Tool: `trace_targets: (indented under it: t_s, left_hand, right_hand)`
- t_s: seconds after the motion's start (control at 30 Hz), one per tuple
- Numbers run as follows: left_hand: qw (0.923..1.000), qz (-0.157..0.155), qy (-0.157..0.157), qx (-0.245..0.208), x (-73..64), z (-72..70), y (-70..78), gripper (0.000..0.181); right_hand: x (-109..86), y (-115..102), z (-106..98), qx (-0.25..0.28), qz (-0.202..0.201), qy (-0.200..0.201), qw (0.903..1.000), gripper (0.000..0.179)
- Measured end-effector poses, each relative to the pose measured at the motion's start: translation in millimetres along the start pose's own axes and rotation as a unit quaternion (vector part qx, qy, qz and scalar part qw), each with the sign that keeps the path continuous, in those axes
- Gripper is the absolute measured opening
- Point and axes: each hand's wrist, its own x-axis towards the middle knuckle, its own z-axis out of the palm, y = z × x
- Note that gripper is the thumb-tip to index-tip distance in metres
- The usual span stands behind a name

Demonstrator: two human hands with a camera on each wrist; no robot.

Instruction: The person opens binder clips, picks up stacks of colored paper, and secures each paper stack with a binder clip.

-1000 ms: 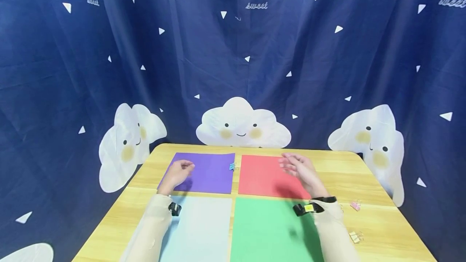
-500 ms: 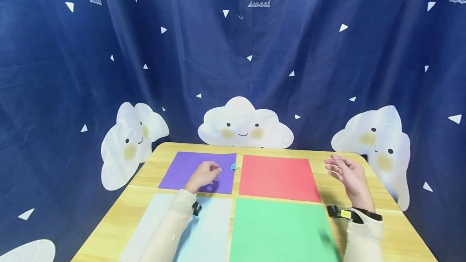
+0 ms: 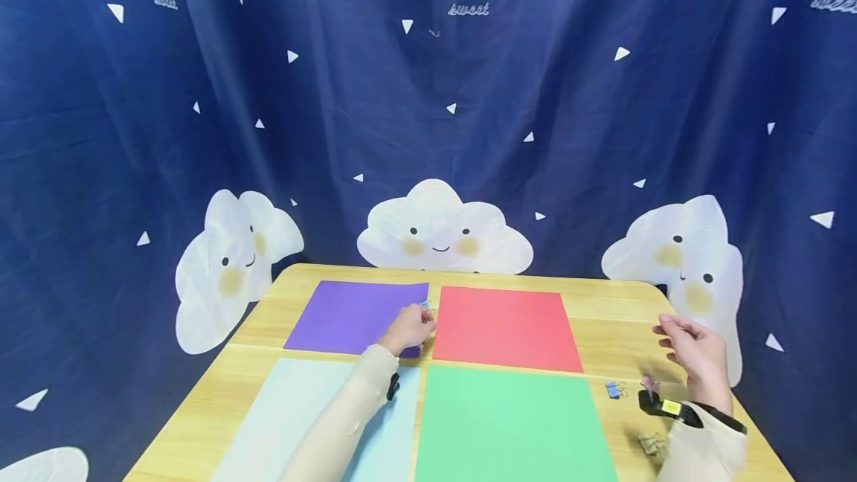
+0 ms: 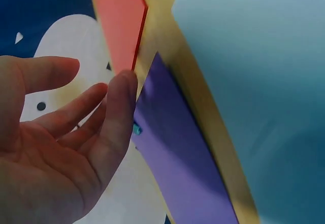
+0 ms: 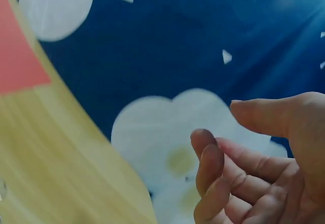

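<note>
Green sheet: lying on the tabletop (image 3: 609,318) right at the front, that's the green sheet (image 3: 509,422), everything placed from it.
Pale blue sheet: just left of the green one, the pale blue sheet (image 3: 274,422), partly under a cream sleeve (image 3: 341,419) reaching across.
Clips on the right: just right of the green sheet, a pale gold clip (image 3: 649,444) nearest, then a blue clip (image 3: 612,390) and a pink clip (image 3: 649,384), all three loose on the wood.
Right hand: the right hand (image 3: 699,357) hangs out beyond the pink clip, right of the green sheet, fingers softly bent, thumb well apart, nothing in it.
Left hand: here's the action! The left hand (image 3: 408,329) reaches past the green sheet's far left corner, thumb and fingers spread, gripping nothing.
Turquoise clip: just beyond those fingers, the turquoise clip (image 3: 426,306) sits at the purple sheet's right edge; contact, I cannot tell.
Far sheets: purple sheet (image 3: 355,315) beyond and left of the green, red sheet (image 3: 505,327) directly beyond it.
Progress: four sheets laid out, that looks done; the turquoise clip's pickup, I judge, remains undone.
</note>
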Motion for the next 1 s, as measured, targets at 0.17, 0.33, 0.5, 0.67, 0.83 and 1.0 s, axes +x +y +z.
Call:
trace_targets:
  t_s: [0.17,0.33,0.5,0.67,0.83,1.0]
  left_hand:
    - [0.9987,-0.01,0.012,0.048,2.1,8.1,8.6,0.011]
    - [0.9948,-0.037,0.027,0.091,6.1,22.8,15.7,0.029]
    - [0.9763,-0.044,0.065,0.202,6.4,42.8,25.4,0.032]
    - [0.9708,-0.045,0.07,0.225,3.2,59.6,37.2,0.044]
    - [0.9751,-0.059,0.079,0.199,5.4,67.5,41.0,0.041]
    - [0.9814,-0.084,0.1,0.14,14.1,68.0,40.6,0.041]
  right_hand:
    - [8.0,13.1,-13.6,-0.113,0.018,0.01,0.9933,0.033]
    - [13.4,26.5,-20.8,-0.238,0.021,0.016,0.9709,0.072]
    - [11.0,33.5,-22.4,-0.262,0.033,0.013,0.9644,0.075]
    - [10.5,38.7,-23.8,-0.274,0.038,-0.017,0.9609,0.074]
    - [11.8,41.9,-22.1,-0.256,0.048,-0.039,0.9647,0.068]
    - [13.5,44.4,-21.1,-0.247,0.047,-0.043,0.9671,0.058]
